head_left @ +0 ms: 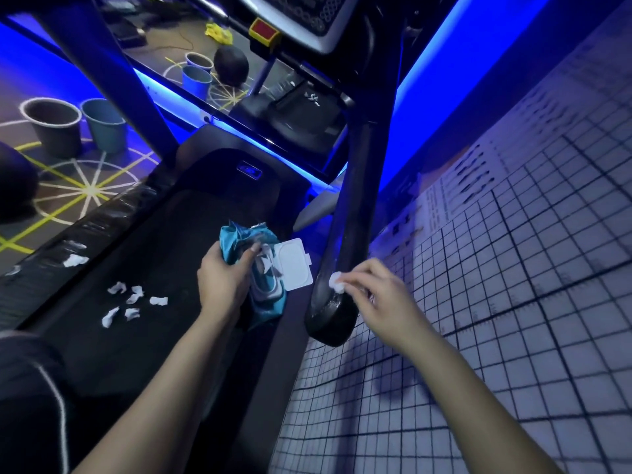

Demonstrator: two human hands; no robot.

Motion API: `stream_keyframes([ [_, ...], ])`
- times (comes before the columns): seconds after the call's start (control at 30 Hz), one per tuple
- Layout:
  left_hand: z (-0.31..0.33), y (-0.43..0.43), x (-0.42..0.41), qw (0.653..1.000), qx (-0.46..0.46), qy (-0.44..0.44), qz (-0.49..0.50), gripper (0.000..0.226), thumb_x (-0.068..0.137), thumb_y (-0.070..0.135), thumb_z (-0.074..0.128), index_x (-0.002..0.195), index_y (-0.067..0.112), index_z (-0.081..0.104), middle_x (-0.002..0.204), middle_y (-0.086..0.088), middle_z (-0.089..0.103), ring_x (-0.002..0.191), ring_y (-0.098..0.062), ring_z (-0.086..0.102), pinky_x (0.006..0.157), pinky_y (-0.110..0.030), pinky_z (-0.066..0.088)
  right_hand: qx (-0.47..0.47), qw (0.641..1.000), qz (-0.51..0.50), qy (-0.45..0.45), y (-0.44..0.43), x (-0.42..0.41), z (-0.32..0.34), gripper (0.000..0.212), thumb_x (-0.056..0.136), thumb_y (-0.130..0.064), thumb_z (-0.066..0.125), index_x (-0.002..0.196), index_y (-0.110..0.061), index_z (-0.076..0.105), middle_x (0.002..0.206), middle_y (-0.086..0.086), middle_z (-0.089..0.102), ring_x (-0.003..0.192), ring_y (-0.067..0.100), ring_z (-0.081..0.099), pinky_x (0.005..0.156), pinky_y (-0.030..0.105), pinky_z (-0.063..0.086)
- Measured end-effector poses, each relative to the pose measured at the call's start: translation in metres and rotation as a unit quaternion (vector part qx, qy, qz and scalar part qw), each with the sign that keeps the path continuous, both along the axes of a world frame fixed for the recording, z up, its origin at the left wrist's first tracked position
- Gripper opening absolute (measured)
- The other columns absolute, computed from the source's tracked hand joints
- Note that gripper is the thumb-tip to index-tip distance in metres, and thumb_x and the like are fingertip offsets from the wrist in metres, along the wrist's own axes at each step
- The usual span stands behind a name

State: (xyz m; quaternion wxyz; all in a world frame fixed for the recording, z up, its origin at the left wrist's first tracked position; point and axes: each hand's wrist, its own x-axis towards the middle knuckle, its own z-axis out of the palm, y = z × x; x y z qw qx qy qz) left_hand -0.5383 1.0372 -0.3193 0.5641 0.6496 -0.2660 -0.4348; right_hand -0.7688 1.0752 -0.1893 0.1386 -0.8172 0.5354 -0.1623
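Dim room washed in blue from a light strip (444, 80), with a white tiled wall (513, 302) filling the right of the frame and a patterned floor (78, 189) at the left. On that floor at upper left, a dark bucket (54, 126) and a bluish bucket (104, 123), standing side by side and almost touching. Black treadmill belt (154, 268) running through the centre, strewn at lower left with crumpled white scraps (133, 299). At the top edge, part of the console (294, 15), with a red button (264, 30) in a yellow frame just below it.

Left hand (222, 282) at centre, curled round a teal wipe pack (268, 299), thumb lying across the top near the opening. White flip lid (293, 265) swung open toward the right. Pack held above the belt, just left of the dark upright (355, 200) on the treadmill's right side.

Right hand (379, 295) at centre right, fingertips pinching a small white wad (337, 281) and pressing it against the lower end of the upright, close to its rounded foot. Glossy sheen on the upright around and below the wad. Both forearms bare, reaching in from the bottom edge.
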Motion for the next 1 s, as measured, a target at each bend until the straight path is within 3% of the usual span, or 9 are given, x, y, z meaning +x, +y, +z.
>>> stream_keyframes([
  [0.1, 0.0, 0.002, -0.002, 1.0, 0.002, -0.001, 0.001, 0.021, 0.091, 0.04, 0.081, 0.105, 0.026, 0.074, 0.094, 0.01, 0.075, 0.088, -0.013, 0.072, 0.075, -0.033, 0.052, 0.08, 0.995, 0.057, 0.024, 0.03, 0.003, -0.001, 0.019, 0.099, -0.012, 0.062, 0.111, -0.017, 0.075, 0.103, -0.007, 0.054, 0.089, 0.006, 0.057, 0.079, 0.011, 0.043],
  [0.2, -0.002, 0.008, -0.002, 1.0, 0.009, 0.006, 0.015, 0.02, 0.092, 0.039, 0.08, 0.105, 0.026, 0.072, 0.094, 0.01, 0.074, 0.089, -0.015, 0.072, 0.077, -0.034, 0.053, 0.073, 0.994, 0.085, 0.015, 0.048, 0.002, -0.006, 0.019, 0.098, -0.012, 0.063, 0.111, -0.017, 0.075, 0.102, -0.007, 0.055, 0.094, 0.006, 0.058, 0.082, 0.012, 0.044],
  [0.3, -0.006, 0.018, 0.0, 0.999, 0.009, 0.011, 0.034, 0.022, 0.092, 0.039, 0.08, 0.106, 0.024, 0.073, 0.095, 0.008, 0.075, 0.09, -0.017, 0.073, 0.081, -0.037, 0.057, 0.027, 0.997, -0.012, -0.072, 0.039, -0.004, 0.01, 0.019, 0.097, -0.01, 0.066, 0.107, -0.021, 0.077, 0.099, -0.009, 0.06, 0.094, 0.01, 0.061, 0.081, 0.014, 0.045],
  [0.43, -0.009, 0.033, 0.004, 0.999, 0.005, 0.014, 0.049, 0.023, 0.092, 0.04, 0.081, 0.107, 0.025, 0.073, 0.097, 0.007, 0.076, 0.09, -0.015, 0.073, 0.082, -0.038, 0.059, -0.018, 0.983, -0.127, -0.132, 0.003, -0.004, 0.018, 0.023, 0.096, -0.012, 0.065, 0.104, -0.03, 0.076, 0.102, -0.011, 0.062, 0.095, 0.001, 0.063, 0.08, 0.008, 0.044],
  [0.63, -0.006, 0.044, 0.009, 0.998, 0.002, 0.02, 0.058, 0.022, 0.092, 0.041, 0.081, 0.106, 0.026, 0.073, 0.097, 0.009, 0.077, 0.091, -0.015, 0.074, 0.082, -0.037, 0.059, -0.086, 0.991, -0.096, -0.042, 0.012, 0.009, -0.018, 0.016, 0.096, -0.008, 0.063, 0.1, -0.019, 0.073, 0.1, -0.011, 0.057, 0.091, 0.003, 0.057, 0.077, 0.007, 0.04],
  [0.73, -0.005, 0.049, 0.009, 0.998, 0.01, 0.016, 0.061, 0.023, 0.091, 0.041, 0.081, 0.105, 0.026, 0.073, 0.096, 0.009, 0.077, 0.09, -0.015, 0.074, 0.082, -0.039, 0.06, -0.17, 0.982, 0.02, 0.082, 0.035, 0.02, -0.026, 0.02, 0.089, 0.004, 0.062, 0.1, -0.011, 0.069, 0.099, 0.001, 0.055, 0.089, 0.02, 0.047, 0.079, 0.028, 0.046],
  [0.83, -0.001, 0.057, 0.004, 0.998, 0.016, 0.014, 0.054, 0.019, 0.092, 0.04, 0.08, 0.104, 0.027, 0.073, 0.094, 0.012, 0.076, 0.089, -0.012, 0.073, 0.079, -0.035, 0.057, -0.086, 0.962, 0.113, 0.235, 0.061, 0.033, -0.035, 0.031, 0.087, 0.003, 0.045, 0.11, -0.01, 0.062, 0.105, 0.003, 0.05, 0.094, 0.022, 0.046, 0.075, 0.039, 0.051],
  [0.9, -0.001, 0.063, 0.003, 0.999, 0.009, 0.02, 0.047, 0.019, 0.092, 0.039, 0.081, 0.105, 0.027, 0.073, 0.095, 0.012, 0.076, 0.089, -0.01, 0.073, 0.079, -0.035, 0.058, -0.068, 0.964, 0.12, 0.229, 0.068, 0.033, -0.04, 0.027, 0.091, 0.002, 0.05, 0.11, -0.012, 0.062, 0.105, -0.001, 0.049, 0.096, 0.018, 0.047, 0.077, 0.037, 0.053],
  [1.0, -0.004, 0.065, 0.01, 0.999, 0.005, 0.001, 0.038, 0.02, 0.092, 0.038, 0.08, 0.106, 0.026, 0.074, 0.096, 0.012, 0.076, 0.088, -0.009, 0.072, 0.079, -0.035, 0.057, -0.088, 0.988, 0.081, 0.094, 0.058, 0.033, -0.033, 0.014, 0.094, -0.006, 0.063, 0.106, -0.011, 0.069, 0.097, -0.004, 0.05, 0.091, 0.012, 0.049, 0.077, 0.024, 0.05],
])
